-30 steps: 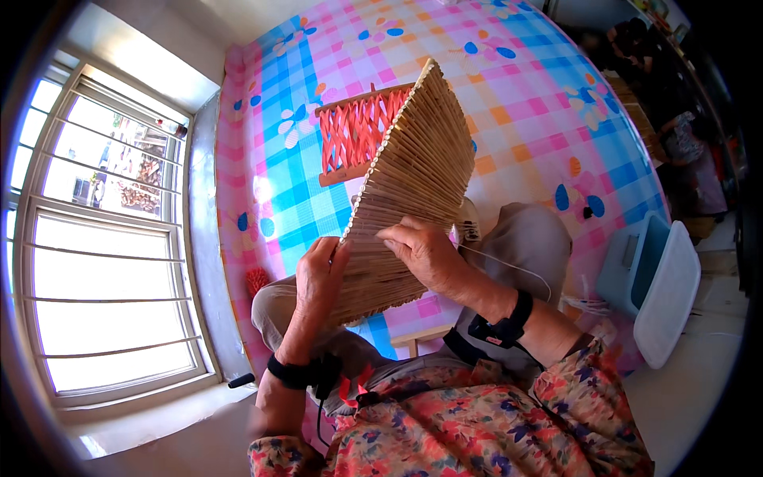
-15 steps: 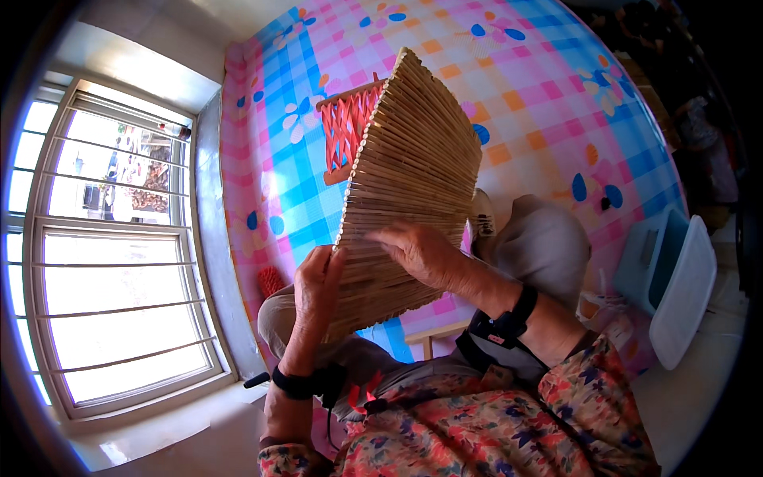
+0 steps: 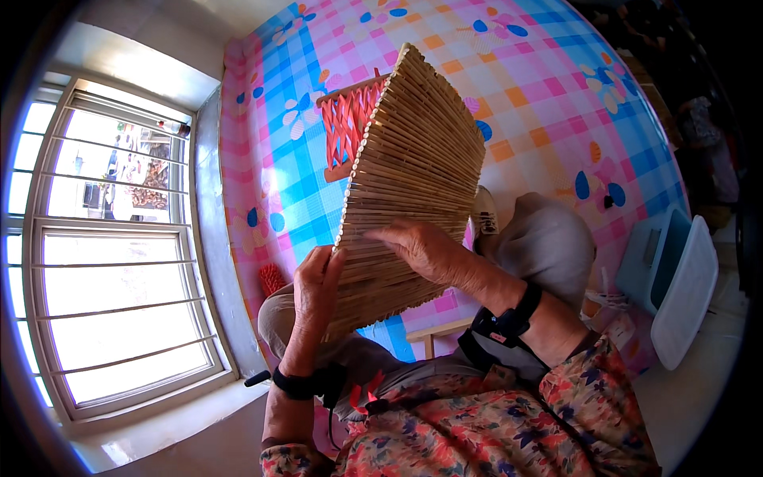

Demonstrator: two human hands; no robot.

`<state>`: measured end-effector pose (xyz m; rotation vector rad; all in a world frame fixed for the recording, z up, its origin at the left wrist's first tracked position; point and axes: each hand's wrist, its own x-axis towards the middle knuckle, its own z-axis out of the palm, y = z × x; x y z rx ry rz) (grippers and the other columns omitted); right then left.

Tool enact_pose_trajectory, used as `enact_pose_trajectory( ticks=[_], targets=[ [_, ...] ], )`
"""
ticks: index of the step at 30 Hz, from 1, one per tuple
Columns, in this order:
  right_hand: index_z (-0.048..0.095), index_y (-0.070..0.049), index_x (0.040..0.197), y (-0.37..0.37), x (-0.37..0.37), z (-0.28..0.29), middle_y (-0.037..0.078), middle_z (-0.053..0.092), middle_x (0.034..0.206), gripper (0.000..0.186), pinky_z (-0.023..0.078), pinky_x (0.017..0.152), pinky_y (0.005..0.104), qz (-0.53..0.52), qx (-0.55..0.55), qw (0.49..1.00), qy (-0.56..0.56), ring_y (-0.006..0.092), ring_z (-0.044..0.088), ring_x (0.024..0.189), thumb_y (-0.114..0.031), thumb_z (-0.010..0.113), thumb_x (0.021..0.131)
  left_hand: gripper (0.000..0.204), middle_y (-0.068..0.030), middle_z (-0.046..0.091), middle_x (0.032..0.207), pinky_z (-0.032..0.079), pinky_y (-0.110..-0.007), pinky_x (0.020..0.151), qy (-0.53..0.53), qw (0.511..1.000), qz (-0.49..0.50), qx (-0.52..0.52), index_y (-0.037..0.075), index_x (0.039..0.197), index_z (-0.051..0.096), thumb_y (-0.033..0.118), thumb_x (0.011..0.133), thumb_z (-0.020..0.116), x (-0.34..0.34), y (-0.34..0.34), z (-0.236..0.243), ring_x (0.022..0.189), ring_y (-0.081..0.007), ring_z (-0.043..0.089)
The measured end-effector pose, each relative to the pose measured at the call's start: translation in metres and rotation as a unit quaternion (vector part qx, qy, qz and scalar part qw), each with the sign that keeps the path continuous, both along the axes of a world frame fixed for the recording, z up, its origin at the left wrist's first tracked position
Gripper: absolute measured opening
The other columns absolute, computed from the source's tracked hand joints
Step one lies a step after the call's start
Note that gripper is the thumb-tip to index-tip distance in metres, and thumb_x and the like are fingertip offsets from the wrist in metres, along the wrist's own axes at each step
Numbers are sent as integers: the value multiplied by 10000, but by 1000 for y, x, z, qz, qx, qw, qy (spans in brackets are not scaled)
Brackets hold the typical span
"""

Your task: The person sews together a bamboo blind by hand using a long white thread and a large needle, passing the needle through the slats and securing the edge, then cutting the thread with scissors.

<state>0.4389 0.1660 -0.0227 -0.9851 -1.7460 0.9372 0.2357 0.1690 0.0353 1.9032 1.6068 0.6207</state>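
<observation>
- Straw-coloured slats, laid side by side and bound together, make up the woven mat (image 3: 413,183) that I hold up in front of me, tilted, its far corner pointing up and away.
- My left hand (image 3: 314,290) has its grip clenched on the mat's lower left edge, fingers curled round the rim, thumb on the side facing me.
- My right hand (image 3: 425,250) lies flat on the mat's near face, fingers spread and pointing left across the slats; its grip is loose, pressing rather than clasping.
- So the mat stands above and between both hands, touching each, its bottom edge low over my lap.
- Behind the mat's upper left edge shows a wooden frame with red lacing (image 3: 350,123), partly hidden by the slats.
- All of this is over a bed covered with a pink and blue checked sheet (image 3: 556,95) with flower prints.
- A barred window (image 3: 111,262) fills my left side.
- A pale blue box with a white lid (image 3: 675,278) stands at my right, well apart from the mat.
- Both wrists carry black bands (image 3: 509,318).
</observation>
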Motion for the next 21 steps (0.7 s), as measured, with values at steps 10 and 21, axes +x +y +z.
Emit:
enact_pose_trajectory(
  ticks=[10, 21],
  targets=[
    [605, -94, 1163, 4, 0, -6, 170, 609, 944, 304, 501, 772, 409, 9, 21, 1000, 13, 349, 605, 893, -72, 543, 866, 201, -130, 575, 764, 445, -308, 639, 7, 999, 11, -32, -34, 915, 593, 166, 894, 596, -2, -1, 0, 663, -186, 530],
    [615, -109, 1161, 4, 2, -1, 175, 595, 893, 306, 504, 735, 424, 14, 20, 999, -27, 360, 611, 840, -82, 538, 866, 195, -51, 457, 671, 395, -272, 595, 7, 1000, 3, -8, -20, 824, 549, 153, 907, 582, -1, -3, 0, 639, -98, 398]
  ],
)
